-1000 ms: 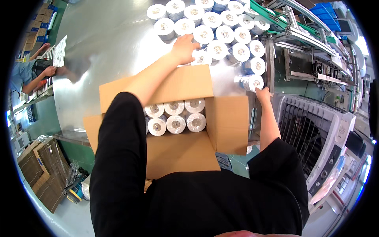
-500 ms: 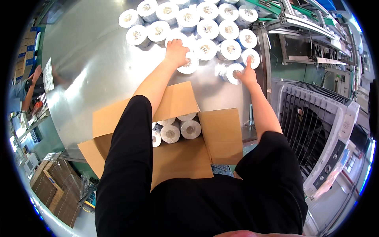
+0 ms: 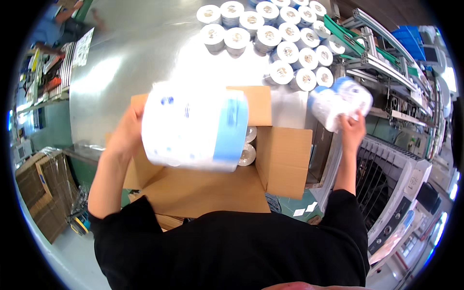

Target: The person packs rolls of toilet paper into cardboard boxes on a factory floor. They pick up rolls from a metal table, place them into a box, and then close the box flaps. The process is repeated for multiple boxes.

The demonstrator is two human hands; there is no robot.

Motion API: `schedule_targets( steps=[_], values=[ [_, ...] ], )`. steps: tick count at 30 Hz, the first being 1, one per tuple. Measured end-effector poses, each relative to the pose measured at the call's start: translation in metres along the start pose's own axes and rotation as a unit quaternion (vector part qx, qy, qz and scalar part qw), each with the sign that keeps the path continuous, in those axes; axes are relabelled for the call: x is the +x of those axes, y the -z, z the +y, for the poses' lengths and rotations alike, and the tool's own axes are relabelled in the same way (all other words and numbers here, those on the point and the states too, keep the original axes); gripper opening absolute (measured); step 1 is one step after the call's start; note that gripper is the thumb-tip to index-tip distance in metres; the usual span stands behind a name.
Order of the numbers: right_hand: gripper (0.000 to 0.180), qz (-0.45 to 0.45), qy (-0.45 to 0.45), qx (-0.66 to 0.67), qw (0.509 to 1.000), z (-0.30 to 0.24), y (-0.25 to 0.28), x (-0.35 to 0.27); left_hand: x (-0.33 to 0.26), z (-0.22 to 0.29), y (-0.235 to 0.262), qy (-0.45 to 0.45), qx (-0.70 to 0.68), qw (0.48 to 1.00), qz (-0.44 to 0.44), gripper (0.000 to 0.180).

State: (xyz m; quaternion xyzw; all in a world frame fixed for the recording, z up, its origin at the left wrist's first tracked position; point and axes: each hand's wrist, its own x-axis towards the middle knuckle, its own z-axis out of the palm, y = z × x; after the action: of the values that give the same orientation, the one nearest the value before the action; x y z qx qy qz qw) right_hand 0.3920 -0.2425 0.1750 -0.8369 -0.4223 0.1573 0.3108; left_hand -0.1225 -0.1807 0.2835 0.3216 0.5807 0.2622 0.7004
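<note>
Left hand point(image 3: 126, 130) wrapped around the far-left side of a big white roll pack with a blue band point(image 3: 195, 126), fingers curled on it, held up close to the camera over the open cardboard box point(image 3: 285, 154); pack is motion-blurred. Right hand point(image 3: 352, 129) clamps a smaller white-and-blue roll pack point(image 3: 340, 102) from below, raised off to the right of the box, over the table edge. Half a second ago both hands were stretched out flat among the rolls on the table, gripping nothing lifted; now both arms are pulled back and each carries a pack. View has tipped down too, box now centre frame.

Box flaps open, two white rolls point(image 3: 247, 145) visible inside at the right of the big pack, rest hidden behind it. Box sits against the near edge of a shiny metal table point(image 3: 125, 63), strong glare mid-surface. Cluster of upright white rolls point(image 3: 270, 34) at the table's far right, well apart from the hands.

Room: green-framed conveyor rack point(image 3: 382, 58) right of the table, a grey grilled machine point(image 3: 396, 174) lower right, wrapped cartons point(image 3: 41, 193) on the floor at left, another person in a blue sleeve point(image 3: 48, 29) at the far left bench.
</note>
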Motion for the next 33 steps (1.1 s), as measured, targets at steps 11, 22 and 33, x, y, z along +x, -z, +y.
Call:
schedule_targets(
  steps=[11,22,33],
  values=[
    [0.065,-0.624,0.357,-0.103,0.687,-0.193,-0.055,-0.199,-0.045,-0.164,0.088,-0.263,0.774,0.568,-0.093,0.021],
    [0.082,-0.663,0.299,-0.117,0.676,-0.190,-0.226,-0.290,-0.010,-0.095,0.088,-0.006,0.660,0.704,-0.262,0.032],
    [0.033,-0.138,0.029,0.173,0.975,-0.115,-0.150,-0.077,0.295,-0.040,-0.013,-0.121,0.594,0.782,0.147,0.066]
  ],
)
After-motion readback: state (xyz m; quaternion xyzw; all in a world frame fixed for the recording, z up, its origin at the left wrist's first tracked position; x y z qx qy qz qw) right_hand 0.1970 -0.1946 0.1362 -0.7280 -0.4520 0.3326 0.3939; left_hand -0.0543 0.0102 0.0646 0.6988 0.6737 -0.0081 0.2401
